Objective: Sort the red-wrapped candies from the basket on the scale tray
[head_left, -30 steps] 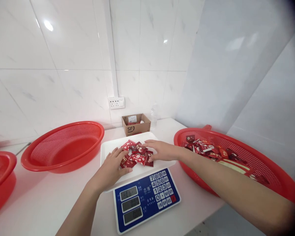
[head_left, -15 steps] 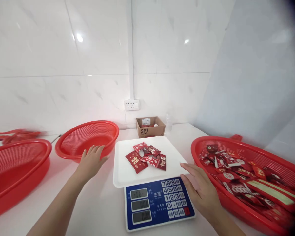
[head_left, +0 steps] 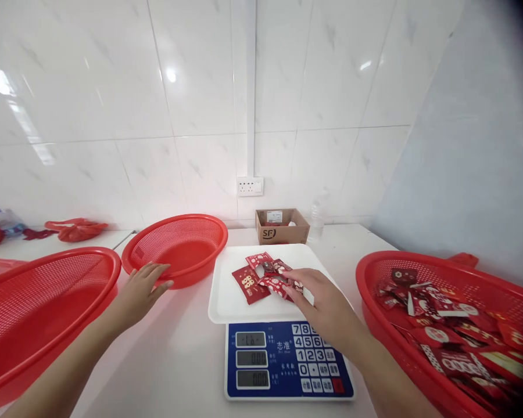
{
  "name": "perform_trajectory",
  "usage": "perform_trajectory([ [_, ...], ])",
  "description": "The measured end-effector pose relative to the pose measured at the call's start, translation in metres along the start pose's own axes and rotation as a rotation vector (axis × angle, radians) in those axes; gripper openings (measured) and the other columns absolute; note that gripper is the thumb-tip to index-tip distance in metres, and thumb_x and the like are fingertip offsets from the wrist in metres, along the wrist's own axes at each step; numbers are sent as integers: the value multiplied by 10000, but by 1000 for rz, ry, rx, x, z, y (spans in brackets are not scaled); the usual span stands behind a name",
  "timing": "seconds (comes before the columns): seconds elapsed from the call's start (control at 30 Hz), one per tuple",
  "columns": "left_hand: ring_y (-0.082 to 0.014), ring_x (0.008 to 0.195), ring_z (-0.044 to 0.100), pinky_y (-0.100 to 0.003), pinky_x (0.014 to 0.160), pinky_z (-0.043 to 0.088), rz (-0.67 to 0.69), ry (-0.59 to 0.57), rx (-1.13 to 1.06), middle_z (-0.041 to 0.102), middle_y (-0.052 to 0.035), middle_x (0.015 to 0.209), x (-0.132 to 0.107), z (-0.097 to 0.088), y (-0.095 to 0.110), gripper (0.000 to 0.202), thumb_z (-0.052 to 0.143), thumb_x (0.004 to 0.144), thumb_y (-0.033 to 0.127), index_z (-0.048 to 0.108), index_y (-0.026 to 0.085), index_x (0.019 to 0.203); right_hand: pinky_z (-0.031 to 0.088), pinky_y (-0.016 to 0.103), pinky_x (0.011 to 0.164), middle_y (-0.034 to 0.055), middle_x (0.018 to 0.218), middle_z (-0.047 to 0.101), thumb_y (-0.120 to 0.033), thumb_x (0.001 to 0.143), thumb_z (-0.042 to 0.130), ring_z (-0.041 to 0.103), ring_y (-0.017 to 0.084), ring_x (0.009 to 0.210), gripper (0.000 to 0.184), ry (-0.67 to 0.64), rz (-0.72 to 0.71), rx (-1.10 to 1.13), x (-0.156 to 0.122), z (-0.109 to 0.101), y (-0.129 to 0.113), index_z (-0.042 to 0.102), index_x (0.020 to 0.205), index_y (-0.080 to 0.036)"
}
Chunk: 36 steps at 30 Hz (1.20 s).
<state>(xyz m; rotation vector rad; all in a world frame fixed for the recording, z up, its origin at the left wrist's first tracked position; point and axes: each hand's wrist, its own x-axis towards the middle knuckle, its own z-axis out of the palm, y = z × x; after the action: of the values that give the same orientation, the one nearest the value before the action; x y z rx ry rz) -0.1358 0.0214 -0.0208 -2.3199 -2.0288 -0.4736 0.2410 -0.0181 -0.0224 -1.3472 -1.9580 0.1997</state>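
Note:
A small pile of red packets [head_left: 261, 276] lies on the white tray [head_left: 230, 302] of a blue-faced scale [head_left: 283, 360]. My right hand [head_left: 320, 302] reaches over the tray's right side, fingers spread and tips touching the packets. My left hand [head_left: 142, 284] is flat and open, fingers resting on the near rim of the middle red mesh basket [head_left: 178, 247], which holds nothing I can see.
A large red basket [head_left: 418, 348] at the right holds several red packets. Another red basket [head_left: 35, 313] sits at the left. A small cardboard box [head_left: 282, 226] and a clear bottle [head_left: 316, 220] stand by the wall. Red bags [head_left: 76, 228] lie far left.
My right hand moved from beside the scale's keypad up onto the tray to the packets. My left hand stays at the middle basket's rim. The view has turned left.

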Motion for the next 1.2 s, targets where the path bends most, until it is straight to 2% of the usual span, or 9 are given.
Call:
perform_trajectory([
  [0.1, -321, 1384, 332, -522, 1069, 352, 60, -1, -72, 496, -105, 1426, -1, 1, 31, 509, 377, 916, 505, 516, 222, 1316, 472, 449, 955, 106, 1245, 633, -318, 916, 452, 574, 271, 1146, 347, -184, 25, -27, 20, -11, -10, 621, 1202, -216],
  [0.2, -304, 1384, 342, -474, 1069, 379, 162, -111, -198, 450, -86, 1468, 0, 4, 75, 508, 402, 913, 514, 497, 245, 1332, 449, 446, 976, 90, 1316, 598, -305, 914, 456, 552, 276, 1186, 387, -292, 17, -76, 33, -22, -15, 582, 1274, -237],
  [0.33, -285, 1352, 397, -441, 1093, 349, 257, -233, -272, 463, -109, 1452, 13, 15, 127, 533, 440, 906, 499, 454, 221, 1361, 432, 448, 988, 86, 1341, 583, -316, 931, 420, 538, 281, 1206, 413, -256, 1, -125, 41, -29, -17, 549, 1311, -220],
  [0.5, -328, 1243, 501, -472, 1018, 400, 238, -270, -307, 588, -138, 1288, 38, 28, 153, 521, 579, 828, 412, 504, 195, 1296, 450, 431, 949, 99, 1300, 612, -303, 923, 439, 568, 290, 1162, 406, -262, 25, -131, 45, -31, -19, 549, 1304, -213],
  [0.67, -275, 1026, 633, -394, 847, 520, 124, -308, -429, 640, -99, 1161, 43, 26, 153, 526, 658, 726, 288, 519, 210, 1228, 457, 413, 929, 91, 1273, 626, -264, 913, 458, 581, 284, 1137, 406, -328, 45, -105, 47, -32, -15, 540, 1309, -230],
  [0.83, -211, 808, 705, -316, 679, 573, -6, -298, -569, 722, -34, 943, 47, 5, 134, 375, 573, 764, 237, 522, 219, 1135, 445, 414, 919, 110, 1290, 611, -270, 919, 450, 569, 294, 1151, 400, -341, 75, -94, 47, -35, -7, 542, 1305, -225],
  [0.97, -223, 907, 690, -339, 773, 560, -97, -94, -517, 709, -27, 1006, 64, -23, 105, 297, 558, 795, 303, 527, 247, 1086, 445, 394, 884, 102, 1241, 636, -285, 914, 436, 587, 278, 1103, 383, -362, 51, -40, 46, -40, -6, 569, 1267, -220],
  [1.07, -273, 964, 652, -427, 841, 521, -162, 79, -370, 675, -50, 1042, 81, -38, 83, 322, 552, 792, 300, 530, 257, 1110, 447, 361, 839, 78, 1184, 660, -281, 880, 482, 611, 259, 1027, 358, -424, 36, -9, 45, -41, -6, 607, 1212, -233],
  [1.2, -383, 1214, 477, -558, 974, 402, -106, 154, -209, 536, -141, 1287, 94, -33, 80, 400, 537, 799, 319, 552, 210, 1184, 434, 315, 760, 70, 1114, 677, -283, 822, 562, 624, 244, 954, 325, -489, -11, -25, 45, -32, -10, 646, 1131, -228],
])
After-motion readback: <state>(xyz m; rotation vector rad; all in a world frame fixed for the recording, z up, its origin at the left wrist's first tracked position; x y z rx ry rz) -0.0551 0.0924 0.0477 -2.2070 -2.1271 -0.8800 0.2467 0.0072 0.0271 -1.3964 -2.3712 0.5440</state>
